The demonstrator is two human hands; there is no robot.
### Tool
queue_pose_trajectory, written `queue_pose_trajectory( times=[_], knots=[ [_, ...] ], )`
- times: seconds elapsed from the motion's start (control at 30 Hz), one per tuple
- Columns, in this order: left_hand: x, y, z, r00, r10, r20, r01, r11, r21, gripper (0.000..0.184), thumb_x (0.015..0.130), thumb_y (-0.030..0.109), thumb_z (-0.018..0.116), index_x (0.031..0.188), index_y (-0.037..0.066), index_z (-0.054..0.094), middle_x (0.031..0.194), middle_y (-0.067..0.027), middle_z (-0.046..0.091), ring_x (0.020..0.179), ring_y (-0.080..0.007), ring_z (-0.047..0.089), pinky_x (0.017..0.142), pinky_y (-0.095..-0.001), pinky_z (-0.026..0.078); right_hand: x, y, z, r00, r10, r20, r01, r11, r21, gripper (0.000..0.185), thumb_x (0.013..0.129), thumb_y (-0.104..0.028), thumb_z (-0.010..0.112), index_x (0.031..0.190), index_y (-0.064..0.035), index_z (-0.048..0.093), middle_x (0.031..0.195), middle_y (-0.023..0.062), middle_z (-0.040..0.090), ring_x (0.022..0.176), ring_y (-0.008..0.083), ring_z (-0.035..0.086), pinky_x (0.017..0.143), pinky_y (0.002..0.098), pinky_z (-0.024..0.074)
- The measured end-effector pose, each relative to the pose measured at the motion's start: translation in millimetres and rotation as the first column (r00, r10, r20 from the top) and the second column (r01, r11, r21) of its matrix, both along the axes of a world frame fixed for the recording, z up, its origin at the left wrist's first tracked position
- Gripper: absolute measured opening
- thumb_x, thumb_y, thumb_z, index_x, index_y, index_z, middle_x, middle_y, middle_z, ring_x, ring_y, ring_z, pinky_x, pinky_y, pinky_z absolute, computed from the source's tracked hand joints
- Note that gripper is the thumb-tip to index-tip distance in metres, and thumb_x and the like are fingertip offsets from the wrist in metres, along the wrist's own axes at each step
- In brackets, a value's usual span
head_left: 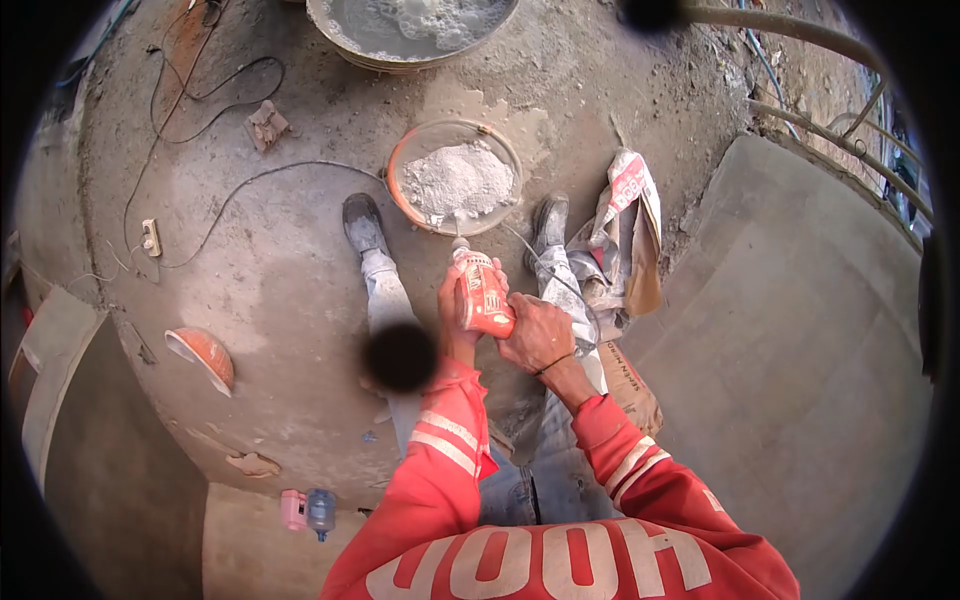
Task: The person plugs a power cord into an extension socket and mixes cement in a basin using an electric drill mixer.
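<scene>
Both my hands hold a red power drill (pixel 485 295) in front of my body. My left hand (pixel 456 310) is wrapped round its left side near the front. Around the rear of the drill closes my right hand (pixel 538 333), a dark band at its wrist. The drill's front end points away from me at the near rim of a round bucket (pixel 397 190) that stands between my shoes. Pale grey powder (pixel 460 182) is heaped in the bucket. What is attached to the drill's front is partly hidden at the powder's edge.
A large tub (pixel 400 62) of foamy liquid stands beyond the bucket. Torn paper sacks (pixel 630 235) lie by my right leg. Cables (pixel 245 185) and a power strip (pixel 151 238) are on the left floor, with an orange bowl (pixel 205 358). Plastic bottles (pixel 320 512) are at lower left.
</scene>
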State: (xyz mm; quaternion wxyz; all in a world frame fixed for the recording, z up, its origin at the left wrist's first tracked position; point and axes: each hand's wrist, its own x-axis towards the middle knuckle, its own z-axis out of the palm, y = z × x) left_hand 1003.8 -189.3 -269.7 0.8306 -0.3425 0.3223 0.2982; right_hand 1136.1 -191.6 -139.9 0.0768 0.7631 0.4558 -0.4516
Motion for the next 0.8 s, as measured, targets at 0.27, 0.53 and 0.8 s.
queue_pose_trajectory(
  times=[0.27, 0.53, 0.8],
  knots=[
    [-8.1, 10.9, 11.0, 0.995, -0.056, -0.08, 0.052, 0.997, -0.05, 0.045, 0.089, 0.033, 0.064, 0.121, 0.004, 0.052, 0.117, -0.0195, 0.058, 0.099, -0.0319, 0.063, 0.087, -0.045, 0.056, -12.1, -10.3, -5.7, 1.0, -0.011, 0.006, 0.011, 0.998, 0.067, 0.03, 0.072, -0.032, 0.075, 0.089, -0.0094, 0.064, 0.084, 0.0135, 0.071, 0.075, 0.0385, 0.069, 0.065, 0.0488, 0.0547],
    [-29.9, 28.1, -3.9, 0.994, -0.111, 0.017, 0.111, 0.993, -0.031, 0.049, 0.086, 0.031, 0.063, 0.118, -0.005, 0.052, 0.109, -0.0206, 0.059, 0.1, -0.0318, 0.062, 0.088, -0.0455, 0.054, -27.4, 14.1, -1.3, 0.999, 0.038, 0.023, -0.038, 0.999, 0.035, 0.03, 0.071, -0.028, 0.073, 0.092, -0.0082, 0.065, 0.084, 0.0142, 0.07, 0.075, 0.0388, 0.069, 0.065, 0.0491, 0.0543],
    [-16.3, 32.6, -1.3, 0.997, -0.076, -0.024, 0.074, 0.996, -0.054, 0.057, 0.085, 0.033, 0.062, 0.12, -0.01, 0.05, 0.105, -0.0207, 0.06, 0.094, -0.0316, 0.062, 0.086, -0.0434, 0.054, -18.7, 26.1, 0.6, 0.995, 0.088, 0.043, -0.091, 0.994, 0.061, 0.031, 0.07, -0.025, 0.071, 0.094, -0.0061, 0.066, 0.08, 0.017, 0.07, 0.075, 0.0391, 0.07, 0.064, 0.0496, 0.0562]
  ],
)
